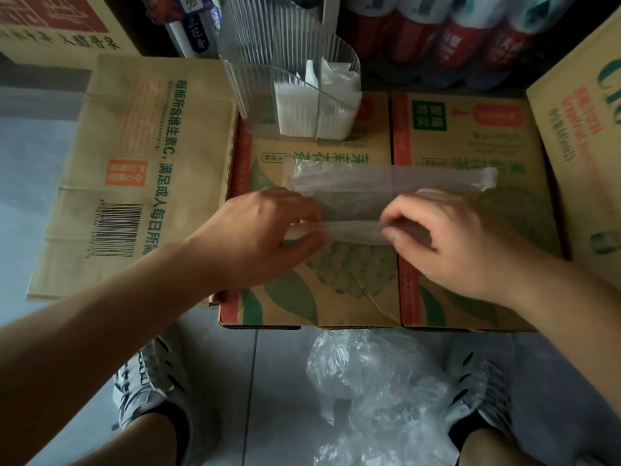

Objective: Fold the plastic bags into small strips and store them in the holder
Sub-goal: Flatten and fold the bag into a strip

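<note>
Both hands are pinching the near fold of one thin, clear bag (356, 200): the left hand (268, 230) is gripping its left end and the right hand (447, 243) its middle, fingers curled on the film. Two printed cardboard boxes (336, 297) are lying side by side, carrying the flattened bag. A crumpled glossy heap (376, 391) is sitting on the tiled floor (279, 415) between two grey shoes (151, 381). One ribbed transparent holder (268, 82) is standing at the boxes' far edge, holding white folded strips (295, 109).

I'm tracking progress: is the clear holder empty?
No, the holder already has folded white strips standing in it on both sides of its divider.
</note>
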`<state>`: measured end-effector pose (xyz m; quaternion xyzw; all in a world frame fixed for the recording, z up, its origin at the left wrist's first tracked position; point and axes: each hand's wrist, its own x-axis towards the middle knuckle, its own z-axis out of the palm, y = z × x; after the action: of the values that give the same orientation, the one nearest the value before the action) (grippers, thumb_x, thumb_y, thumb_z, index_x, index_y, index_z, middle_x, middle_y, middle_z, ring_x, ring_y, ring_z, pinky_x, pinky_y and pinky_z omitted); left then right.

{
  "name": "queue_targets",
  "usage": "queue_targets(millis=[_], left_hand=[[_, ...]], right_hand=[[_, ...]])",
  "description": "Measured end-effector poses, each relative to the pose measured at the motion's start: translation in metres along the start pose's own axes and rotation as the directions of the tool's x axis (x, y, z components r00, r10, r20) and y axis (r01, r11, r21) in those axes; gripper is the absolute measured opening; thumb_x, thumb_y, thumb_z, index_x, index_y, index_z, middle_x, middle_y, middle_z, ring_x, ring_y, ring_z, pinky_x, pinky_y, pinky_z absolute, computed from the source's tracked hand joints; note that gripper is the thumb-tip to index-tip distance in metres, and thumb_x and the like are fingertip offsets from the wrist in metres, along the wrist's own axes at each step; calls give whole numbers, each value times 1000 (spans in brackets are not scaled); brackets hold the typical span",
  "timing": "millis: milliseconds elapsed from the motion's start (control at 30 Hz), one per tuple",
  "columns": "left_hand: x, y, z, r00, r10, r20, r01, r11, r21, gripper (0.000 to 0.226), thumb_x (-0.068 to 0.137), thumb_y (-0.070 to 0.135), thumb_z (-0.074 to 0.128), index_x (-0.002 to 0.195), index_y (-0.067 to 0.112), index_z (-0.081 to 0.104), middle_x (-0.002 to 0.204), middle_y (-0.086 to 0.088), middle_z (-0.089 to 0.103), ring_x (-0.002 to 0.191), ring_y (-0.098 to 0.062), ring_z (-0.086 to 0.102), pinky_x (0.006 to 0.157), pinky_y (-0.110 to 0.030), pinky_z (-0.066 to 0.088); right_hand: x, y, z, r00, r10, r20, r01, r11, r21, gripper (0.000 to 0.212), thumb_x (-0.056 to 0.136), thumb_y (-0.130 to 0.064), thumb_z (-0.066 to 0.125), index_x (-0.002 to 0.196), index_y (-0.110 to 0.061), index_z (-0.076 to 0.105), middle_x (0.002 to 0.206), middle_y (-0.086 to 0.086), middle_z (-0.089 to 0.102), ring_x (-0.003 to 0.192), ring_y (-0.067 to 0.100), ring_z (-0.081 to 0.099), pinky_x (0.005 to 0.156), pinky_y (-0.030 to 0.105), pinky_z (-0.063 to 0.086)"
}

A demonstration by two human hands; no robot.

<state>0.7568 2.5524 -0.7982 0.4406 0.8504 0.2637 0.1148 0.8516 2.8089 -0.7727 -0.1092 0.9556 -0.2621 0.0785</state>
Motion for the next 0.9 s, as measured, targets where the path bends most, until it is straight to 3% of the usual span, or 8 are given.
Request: queue_targets(millis=[133,233,333,400,533,667,800,900], left_hand=[[14,-6,-3,985,-169,24,171,979,-111,27,95,46,53,84,23,61,67,11,58,61,-6,57,56,-25,43],[28,-10,-7,947,-309,85,320,927,-194,22,100,35,59,79,29,62,66,15,62,62,4,60,58,-14,43],[40,-13,-8,899,-424,108,436,845,-309,21,102,26,57,90,12,68,71,0,73,64,-12,70,65,-35,59],[45,-12,-8,878,-467,106,473,808,-350,23,102,23,55,91,5,65,68,-4,74,60,-22,71,63,-40,60],[53,-9,-6,834,-550,46,532,778,-335,27,102,25,54,91,2,63,54,2,68,46,-18,65,51,-28,53],[53,-12,-5,814,-580,-25,544,778,-315,27,100,30,55,80,14,63,58,-4,66,52,-19,65,62,-39,59],[53,-13,0,803,-590,-88,538,781,-318,23,98,32,57,78,21,60,67,3,62,65,-19,63,68,-39,55],[52,-11,0,824,-562,-78,525,807,-271,20,99,33,54,83,23,59,69,7,60,66,-12,59,62,-31,43]], right_hand=[[6,10,-18,994,107,-3,-107,994,-18,21,86,-43,65,97,-25,67,90,-18,59,86,-10,54,67,17,40],[16,17,-27,987,159,24,-160,986,53,24,83,-54,66,92,-31,67,92,-15,67,87,0,61,77,35,54],[29,29,-28,981,195,14,-195,974,116,24,86,-54,64,88,-30,66,89,-11,68,86,12,64,79,49,56],[36,39,-26,970,242,-21,-235,957,168,23,90,-49,64,86,-27,66,85,-8,68,82,14,65,79,51,56],[47,55,-25,940,339,-45,-320,917,239,17,96,-35,68,86,-20,66,76,6,72,72,31,67,72,47,55],[54,65,-25,917,393,-73,-368,901,229,17,96,-28,69,84,-18,63,67,-2,68,51,3,62,60,29,47],[58,68,-23,924,357,-136,-332,927,174,14,93,-30,72,83,-23,64,72,-4,66,63,18,65,65,44,59],[55,61,-28,948,265,-179,-255,964,75,8,92,-30,74,93,-23,70,82,-4,65,69,8,58,63,26,49]])
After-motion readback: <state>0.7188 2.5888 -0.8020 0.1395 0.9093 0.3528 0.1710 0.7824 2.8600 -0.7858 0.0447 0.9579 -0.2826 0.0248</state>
